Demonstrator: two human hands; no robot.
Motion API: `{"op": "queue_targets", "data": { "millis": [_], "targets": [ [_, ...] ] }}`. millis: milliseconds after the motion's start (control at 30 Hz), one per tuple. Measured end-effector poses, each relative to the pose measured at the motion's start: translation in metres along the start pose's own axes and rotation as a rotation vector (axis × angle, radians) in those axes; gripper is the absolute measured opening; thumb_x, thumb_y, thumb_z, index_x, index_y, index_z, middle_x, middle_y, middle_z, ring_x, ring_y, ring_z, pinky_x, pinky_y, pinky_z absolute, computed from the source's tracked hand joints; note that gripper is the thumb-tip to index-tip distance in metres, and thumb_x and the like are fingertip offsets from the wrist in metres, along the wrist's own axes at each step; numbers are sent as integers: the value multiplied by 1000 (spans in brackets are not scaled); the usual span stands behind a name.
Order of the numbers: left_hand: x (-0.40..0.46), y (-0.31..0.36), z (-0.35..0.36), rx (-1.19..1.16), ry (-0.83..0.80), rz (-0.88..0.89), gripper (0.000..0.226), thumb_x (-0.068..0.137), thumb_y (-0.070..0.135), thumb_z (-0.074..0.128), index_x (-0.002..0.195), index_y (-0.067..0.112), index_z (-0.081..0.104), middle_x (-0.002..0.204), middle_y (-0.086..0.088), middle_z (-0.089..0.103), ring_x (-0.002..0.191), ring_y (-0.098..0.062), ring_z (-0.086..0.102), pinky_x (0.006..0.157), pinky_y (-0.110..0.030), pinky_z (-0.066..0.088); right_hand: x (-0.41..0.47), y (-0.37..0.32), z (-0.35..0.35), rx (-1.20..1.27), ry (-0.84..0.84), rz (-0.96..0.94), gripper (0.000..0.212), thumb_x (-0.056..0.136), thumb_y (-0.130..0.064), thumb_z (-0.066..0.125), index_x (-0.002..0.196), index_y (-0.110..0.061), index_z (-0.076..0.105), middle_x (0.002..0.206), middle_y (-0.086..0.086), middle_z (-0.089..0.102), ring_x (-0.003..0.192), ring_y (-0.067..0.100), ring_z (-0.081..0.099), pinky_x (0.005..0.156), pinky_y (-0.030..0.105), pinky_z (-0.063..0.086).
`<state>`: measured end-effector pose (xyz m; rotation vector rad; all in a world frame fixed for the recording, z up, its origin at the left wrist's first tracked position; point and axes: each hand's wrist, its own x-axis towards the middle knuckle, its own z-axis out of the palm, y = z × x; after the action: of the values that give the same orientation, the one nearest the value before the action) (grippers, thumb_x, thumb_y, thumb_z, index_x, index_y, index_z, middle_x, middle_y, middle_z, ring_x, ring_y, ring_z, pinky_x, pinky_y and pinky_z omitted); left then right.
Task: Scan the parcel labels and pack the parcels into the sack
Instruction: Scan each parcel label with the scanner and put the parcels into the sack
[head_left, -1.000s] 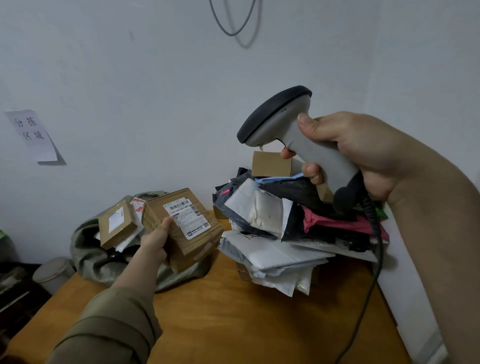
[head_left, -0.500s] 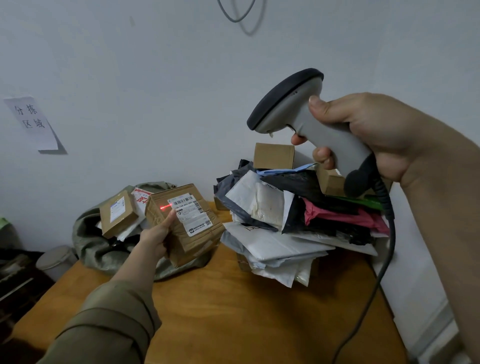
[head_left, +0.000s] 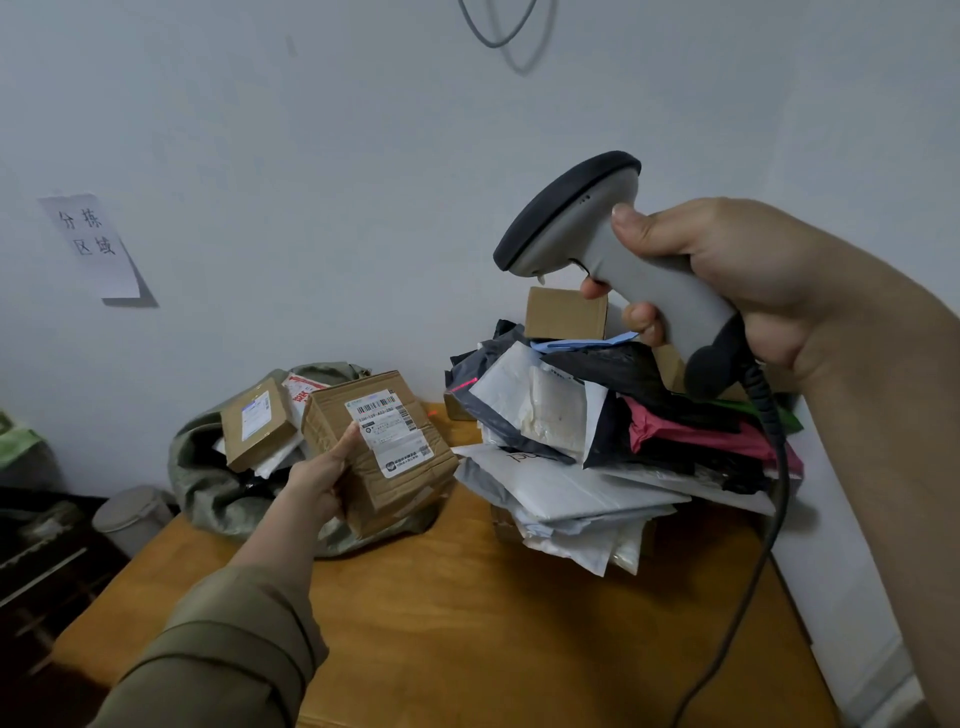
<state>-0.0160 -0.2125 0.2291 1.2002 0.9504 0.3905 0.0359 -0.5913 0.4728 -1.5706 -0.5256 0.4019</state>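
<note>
Above the wooden tabletop (head_left: 467, 613), the left hand (head_left: 319, 480) grips a cardboard parcel (head_left: 379, 452) with its white label (head_left: 392, 431) facing up, just in front of the green sack (head_left: 218, 483) that already holds a smaller box (head_left: 257, 423). The right hand (head_left: 727, 280) is closed around the grey scanner (head_left: 587, 234), held over the pile of parcels (head_left: 597, 441), and a red light line falls on the pile's left edge

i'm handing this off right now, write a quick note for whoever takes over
Left hand grips a cardboard parcel, label up, beside the sack.
Right hand holds the corded scanner, raised over the parcel pile.
The red scan line falls on the pile's grey bag, not on the held label.
Done: some parcels, including a small box, sit in the sack's mouth.
Left: scan and sack the held parcel, then work through the pile on the wooden table.
</note>
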Motion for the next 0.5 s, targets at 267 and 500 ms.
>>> {"op": "queue_targets", "data": {
  "millis": [267, 500],
  "targets": [
    [22, -4, -34, 20, -12, -23, 129, 19, 60, 92, 132, 12, 50, 119, -15, 65, 107, -39, 61, 89, -66, 45, 10, 8, 26, -72, -69, 7, 41, 101, -33, 50, 115, 4, 59, 93, 13, 64, 47, 10, 48, 44, 21, 42],
    [14, -3, -72, -55, 53, -91, 107, 46, 71, 82, 128, 8, 53, 114, -14, 68, 102, -36, 63, 80, -58, 50, 46, 31, 77, -58, -174, 137, 43, 100, -35, 51, 121, 1, 59, 94, 13, 69, 49, 13, 49, 45, 23, 44]
  ]
}}
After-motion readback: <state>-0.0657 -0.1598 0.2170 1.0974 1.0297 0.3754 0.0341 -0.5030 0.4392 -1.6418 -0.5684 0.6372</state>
